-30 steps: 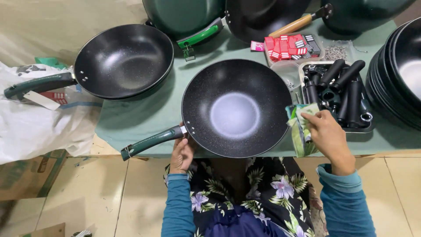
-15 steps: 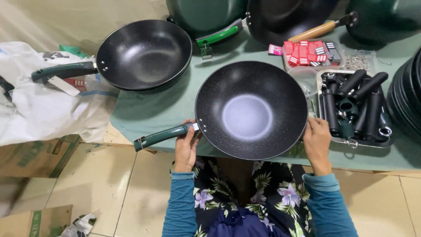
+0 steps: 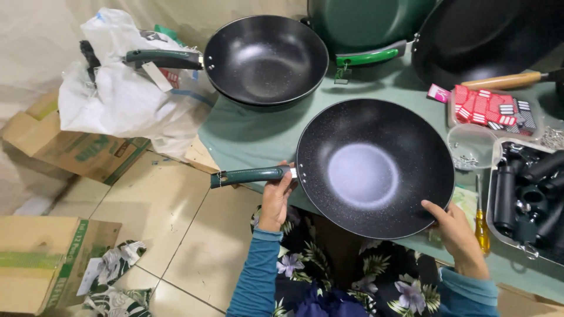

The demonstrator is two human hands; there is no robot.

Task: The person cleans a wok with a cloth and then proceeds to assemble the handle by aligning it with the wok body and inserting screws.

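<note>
At the near tabletop edge: a black speckled wok (image 3: 376, 167) lies flat on the green tabletop (image 3: 252, 138), its rim overhanging the edge toward the person.
Wok handle: dark green handle (image 3: 249, 175) sticks out left, past the tabletop edge, over the tiled floor (image 3: 158, 217).
Left hand: left hand (image 3: 276, 196) grip clamped on the green handle just where it meets the wok's rim, fingers wrapped from below.
Right hand: right hand (image 3: 455, 229) grip closed on the wok's near right rim, thumb lying on the inner edge, fingers hidden beneath.
Behind the wok: a second black wok (image 3: 264, 58) with the same green handle, well apart, resting on the far left corner of the tabletop.
Far row: a green pan underside (image 3: 364, 23) and another black pan (image 3: 487, 35), the latter beside a wooden handle (image 3: 502, 80).
Right of the wok: a clear round tub of screws (image 3: 470, 147), a box of red-and-white packets (image 3: 490, 108), a metal tray of black handles (image 3: 529, 194).
Near right hand: a yellow-handled screwdriver (image 3: 482, 226) lies just beside it.
Left side: white plastic bag (image 3: 120, 100) against the tabletop; cardboard boxes (image 3: 64, 147) on the floor.
</note>
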